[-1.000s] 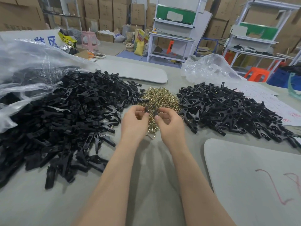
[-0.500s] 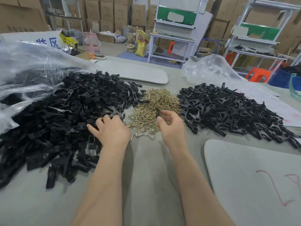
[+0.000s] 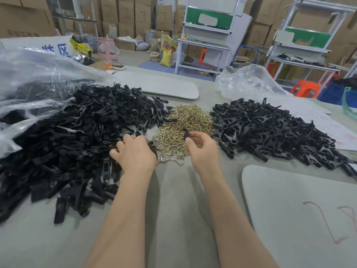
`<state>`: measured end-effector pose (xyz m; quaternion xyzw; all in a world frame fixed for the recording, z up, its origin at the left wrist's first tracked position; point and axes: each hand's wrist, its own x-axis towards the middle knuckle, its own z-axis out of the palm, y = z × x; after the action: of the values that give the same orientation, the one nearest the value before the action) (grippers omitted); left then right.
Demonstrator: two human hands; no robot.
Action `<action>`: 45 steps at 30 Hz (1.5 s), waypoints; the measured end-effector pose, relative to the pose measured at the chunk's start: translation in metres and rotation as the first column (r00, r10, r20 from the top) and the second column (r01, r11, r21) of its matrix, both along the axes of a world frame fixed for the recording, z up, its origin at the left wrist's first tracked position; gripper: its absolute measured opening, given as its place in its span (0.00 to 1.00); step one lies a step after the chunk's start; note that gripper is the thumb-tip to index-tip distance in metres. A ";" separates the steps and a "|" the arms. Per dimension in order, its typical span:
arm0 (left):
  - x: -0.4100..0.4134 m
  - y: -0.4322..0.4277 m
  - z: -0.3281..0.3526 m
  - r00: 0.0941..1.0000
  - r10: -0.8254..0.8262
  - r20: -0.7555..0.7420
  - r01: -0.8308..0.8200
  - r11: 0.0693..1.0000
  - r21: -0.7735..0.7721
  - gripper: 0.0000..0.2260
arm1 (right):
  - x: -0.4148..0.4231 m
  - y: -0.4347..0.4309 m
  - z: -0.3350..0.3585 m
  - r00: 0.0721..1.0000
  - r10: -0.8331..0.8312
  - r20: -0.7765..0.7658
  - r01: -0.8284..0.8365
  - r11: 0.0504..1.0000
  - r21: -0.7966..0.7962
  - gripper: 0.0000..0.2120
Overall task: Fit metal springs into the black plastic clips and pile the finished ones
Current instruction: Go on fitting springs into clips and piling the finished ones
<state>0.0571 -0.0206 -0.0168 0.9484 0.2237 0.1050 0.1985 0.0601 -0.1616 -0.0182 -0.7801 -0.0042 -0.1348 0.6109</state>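
— Two black heaps. Where's the brass?
— Springs (image 3: 185, 120), thin bent wire, lie heaped between the left pile (image 3: 77, 136) and right pile (image 3: 270, 132) of matte clips.
— Hands?
— Right hand (image 3: 202, 149) pinches one black clip (image 3: 185, 133) just above the springs. Left hand (image 3: 135, 153) curls its fingers onto the left pile's edge; whether it grips a piece, I cannot tell.
— Any writing?
— Blue characters on a white sign (image 3: 58, 49), cut off. Red scribbles on the rounded grey board (image 3: 299, 190).
— Room?
— Bare table (image 3: 173, 209) runs between the forearms toward the person.
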 end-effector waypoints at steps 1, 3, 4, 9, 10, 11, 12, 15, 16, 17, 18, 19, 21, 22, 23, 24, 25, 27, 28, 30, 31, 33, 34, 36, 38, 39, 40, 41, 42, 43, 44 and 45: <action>0.001 -0.001 0.000 1.000 -0.019 0.006 0.019 1.000 -0.001 0.13 | 0.000 0.000 0.000 1.000 -0.001 0.003 0.001 1.000 0.003 0.06; 0.002 -0.003 -0.001 0.998 -0.058 0.005 0.058 0.998 0.000 0.15 | 0.001 0.001 0.000 1.000 -0.001 0.009 0.001 1.000 0.005 0.06; 0.002 -0.004 -0.001 0.997 -0.071 0.001 0.071 0.997 -0.001 0.16 | 0.001 0.001 0.000 1.000 -0.002 0.010 0.002 1.000 0.004 0.06; 0.003 -0.005 -0.002 0.995 -0.082 0.061 0.086 0.995 -0.050 0.16 | 0.000 0.001 0.000 1.000 -0.001 0.016 0.001 1.000 -0.008 0.08; 0.003 -0.005 -0.002 0.993 -0.081 0.081 0.086 0.994 -0.067 0.15 | -0.001 0.001 0.000 1.000 -0.001 0.015 0.002 1.000 -0.011 0.08; 0.002 -0.005 -0.002 0.992 -0.079 0.096 0.087 0.993 -0.080 0.14 | -0.001 0.001 0.001 1.000 -0.003 0.014 0.003 1.000 -0.013 0.08; 0.002 -0.005 -0.002 0.991 -0.081 0.102 0.089 0.993 -0.079 0.13 | -0.001 0.001 0.001 1.000 -0.004 0.011 0.005 1.000 -0.015 0.08; 0.003 -0.007 0.000 0.982 -0.072 0.177 0.071 0.997 0.010 0.10 | -0.004 0.001 0.002 1.000 -0.008 0.008 0.008 1.000 -0.003 0.07; 0.003 -0.010 0.002 0.960 -0.064 0.272 0.064 0.998 0.011 0.09 | -0.003 0.001 0.002 1.000 -0.011 0.018 0.011 1.000 0.003 0.06; 0.003 -0.014 0.004 0.918 -0.065 0.391 0.079 0.997 -0.020 0.09 | -0.003 0.002 0.003 0.999 -0.016 0.031 0.016 1.000 0.003 0.06; 0.002 -0.021 0.007 0.868 -0.083 0.489 0.137 0.988 -0.075 0.08 | -0.003 0.002 0.004 0.999 -0.013 0.036 0.012 1.000 0.025 0.06; 0.001 -0.029 0.010 0.827 -0.111 0.551 0.230 0.961 -0.152 0.07 | -0.002 0.001 0.006 1.000 0.004 0.029 -0.007 0.995 0.099 0.07; -0.003 -0.044 0.010 0.805 -0.158 0.572 0.411 0.844 -0.344 0.05 | -0.001 0.000 0.012 0.995 0.099 -0.009 -0.087 0.911 0.403 0.07; -0.003 -0.050 0.008 0.817 -0.171 0.550 0.452 0.783 -0.428 0.04 | -0.001 -0.002 0.016 0.988 0.151 -0.024 -0.113 0.830 0.546 0.07; -0.003 -0.053 0.006 0.831 -0.169 0.530 0.462 0.741 -0.488 0.03 | -0.001 -0.003 0.019 0.981 0.190 -0.037 -0.123 0.758 0.640 0.07; -0.001 -0.054 0.004 0.842 -0.155 0.517 0.457 0.713 -0.531 0.03 | -0.001 -0.004 0.021 0.975 0.217 -0.052 -0.124 0.722 0.680 0.07; 0.001 -0.054 0.003 0.850 -0.129 0.511 0.448 0.687 -0.572 0.04 | -0.002 -0.005 0.022 0.971 0.231 -0.067 -0.122 0.710 0.693 0.07; 0.004 -0.053 0.001 0.866 -0.071 0.495 0.435 0.596 -0.675 0.05 | -0.002 -0.005 0.021 0.968 0.234 -0.087 -0.117 0.735 0.668 0.07; 0.005 -0.052 0.001 0.873 -0.044 0.486 0.433 0.528 -0.731 0.03 | -0.002 -0.004 0.021 0.968 0.230 -0.096 -0.117 0.758 0.641 0.08; 0.005 -0.052 0.002 0.882 -0.022 0.470 0.428 0.451 -0.783 0.06 | -0.002 -0.002 0.019 0.970 0.218 -0.109 -0.119 0.814 0.569 0.08; 0.006 -0.052 0.003 0.887 -0.023 0.461 0.426 0.428 -0.797 0.08 | -0.001 -0.001 0.018 0.973 0.206 -0.108 -0.118 0.838 0.532 0.08; 0.005 -0.053 0.002 0.894 -0.025 0.447 0.426 0.354 -0.832 0.11 | -0.001 -0.001 0.015 0.980 0.176 -0.090 -0.113 0.871 0.478 0.08; 0.005 -0.053 0.002 0.894 -0.025 0.447 0.432 0.315 -0.845 0.11 | -0.001 -0.001 0.015 0.983 0.165 -0.080 -0.112 0.884 0.453 0.08; 0.004 -0.052 0.002 0.891 -0.016 0.455 0.441 0.275 -0.854 0.11 | -0.002 0.000 0.013 0.988 0.141 -0.059 -0.108 0.914 0.390 0.09; 0.005 -0.051 0.002 0.890 0.020 0.455 0.437 0.247 -0.865 0.10 | -0.002 0.000 0.012 0.994 0.109 -0.029 -0.096 0.954 0.283 0.09; 0.006 -0.050 0.002 0.893 0.046 0.448 0.428 0.223 -0.876 0.09 | -0.002 0.001 0.011 0.996 0.094 -0.011 -0.089 0.970 0.225 0.09; 0.006 -0.050 0.003 0.897 0.069 0.437 0.417 0.198 -0.887 0.08 | -0.003 0.001 0.011 0.996 0.083 0.007 -0.083 0.980 0.179 0.09; 0.006 -0.050 0.002 0.900 0.084 0.428 0.409 0.179 -0.895 0.08 | -0.003 0.002 0.011 0.997 0.076 0.023 -0.079 0.986 0.145 0.08; 0.006 -0.050 0.002 0.901 0.089 0.424 0.406 0.168 -0.898 0.08 | -0.004 0.002 0.011 0.997 0.068 0.037 -0.072 0.990 0.121 0.08; 0.007 -0.050 0.003 0.900 0.084 0.429 0.413 0.156 -0.897 0.08 | -0.003 0.002 0.010 0.997 0.056 0.048 -0.060 0.993 0.103 0.08; 0.006 -0.050 0.003 0.896 0.077 0.437 0.425 0.131 -0.896 0.08 | -0.003 0.002 0.010 0.998 0.040 0.055 -0.045 0.995 0.091 0.08; 0.006 -0.051 0.004 0.892 0.071 0.446 0.439 0.098 -0.893 0.09 | -0.003 0.002 0.011 0.998 0.025 0.061 -0.031 0.996 0.087 0.08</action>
<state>0.0631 -0.0712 -0.0126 0.5560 0.0690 0.0856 0.8239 0.0572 -0.1598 -0.0074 -0.7479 -0.0275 -0.1496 0.6461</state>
